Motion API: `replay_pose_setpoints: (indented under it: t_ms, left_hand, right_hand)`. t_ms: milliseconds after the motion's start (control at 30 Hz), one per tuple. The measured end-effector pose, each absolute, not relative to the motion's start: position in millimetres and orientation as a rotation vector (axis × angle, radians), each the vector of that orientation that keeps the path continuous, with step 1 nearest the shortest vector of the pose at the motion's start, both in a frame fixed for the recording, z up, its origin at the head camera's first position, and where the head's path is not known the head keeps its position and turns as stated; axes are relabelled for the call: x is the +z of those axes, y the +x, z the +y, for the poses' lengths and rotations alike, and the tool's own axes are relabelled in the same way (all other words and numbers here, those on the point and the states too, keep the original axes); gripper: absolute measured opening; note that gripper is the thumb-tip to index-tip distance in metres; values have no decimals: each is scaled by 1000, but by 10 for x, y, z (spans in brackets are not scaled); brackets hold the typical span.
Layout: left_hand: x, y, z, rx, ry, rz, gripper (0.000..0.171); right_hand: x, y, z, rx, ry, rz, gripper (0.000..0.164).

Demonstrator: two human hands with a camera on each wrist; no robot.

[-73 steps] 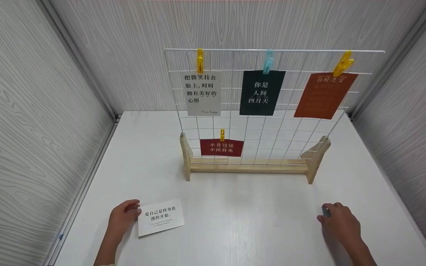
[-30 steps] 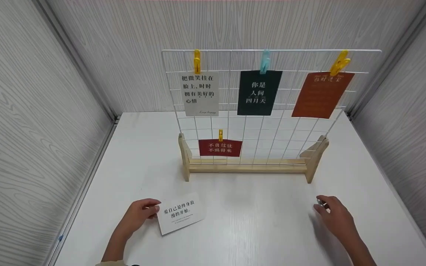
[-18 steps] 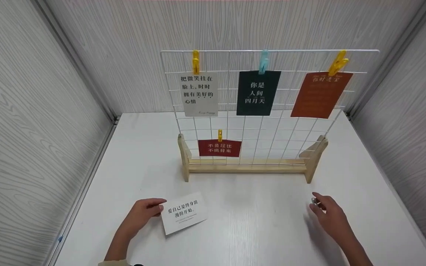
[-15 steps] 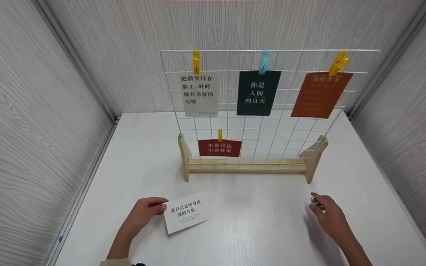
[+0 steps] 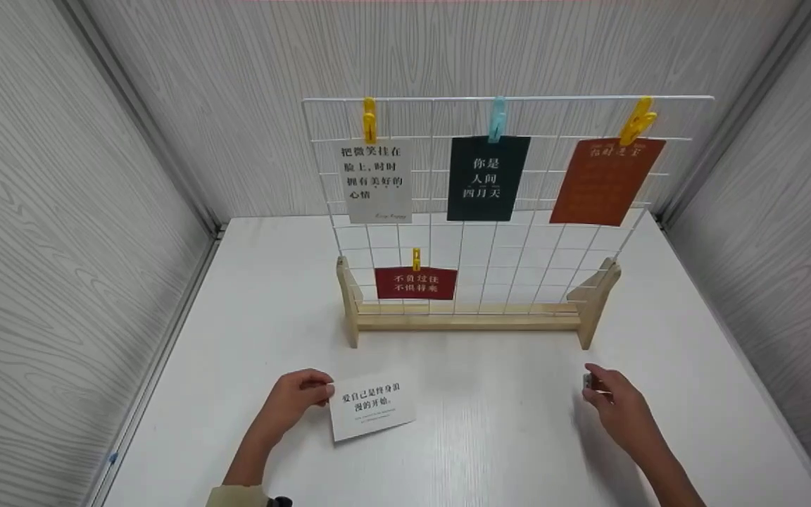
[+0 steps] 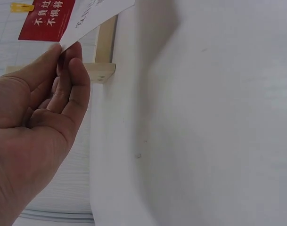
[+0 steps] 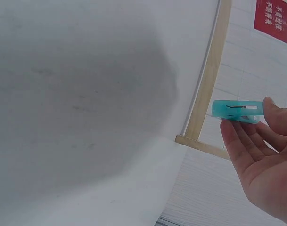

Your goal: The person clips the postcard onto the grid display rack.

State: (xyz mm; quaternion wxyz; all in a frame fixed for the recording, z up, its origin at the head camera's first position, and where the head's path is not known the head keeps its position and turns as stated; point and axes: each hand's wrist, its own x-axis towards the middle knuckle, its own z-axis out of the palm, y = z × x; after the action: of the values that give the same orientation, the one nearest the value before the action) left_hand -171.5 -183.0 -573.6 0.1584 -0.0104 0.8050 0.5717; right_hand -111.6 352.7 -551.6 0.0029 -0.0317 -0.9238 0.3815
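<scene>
My left hand (image 5: 291, 401) pinches the left edge of a white card (image 5: 372, 408) printed with dark Chinese characters, in front of the rack in the head view. In the left wrist view, thumb and fingertips meet on the card's corner. My right hand (image 5: 624, 412), low at the right of the head view, holds a small clip. The right wrist view shows it as a teal plastic clothespin (image 7: 223, 109), between thumb and fingers, with its nose pointing away from the palm. A white wire grid (image 5: 405, 99) stands upright behind both hands.
The grid sits in a wooden stand (image 5: 469, 324). Yellow and light blue clips hold a white card (image 5: 377, 208), a dark green card (image 5: 488, 211), an orange card (image 5: 606, 186) and, lower down, a small red card (image 5: 416, 284) on it. Wood-grain panels enclose the white table (image 5: 490, 436).
My left hand has moved right with the white card, which has shifted from the left side toward the rack's front. My right hand has moved slightly left and forward with the clothespin.
</scene>
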Motion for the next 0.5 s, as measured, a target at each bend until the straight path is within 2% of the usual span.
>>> replay_pose_setpoints:
  t_ms: [233,500]
  left_hand:
    - [-5708,-1765,-1573,1629,55,2328,21]
    - [-5696,-1828,-1365,1613,76,2336,18]
  right_hand:
    - [-5508,-1136,3459,1211,-33,-2834,35]
    - [-5434,-1198,3332,1223,25,-2795,34]
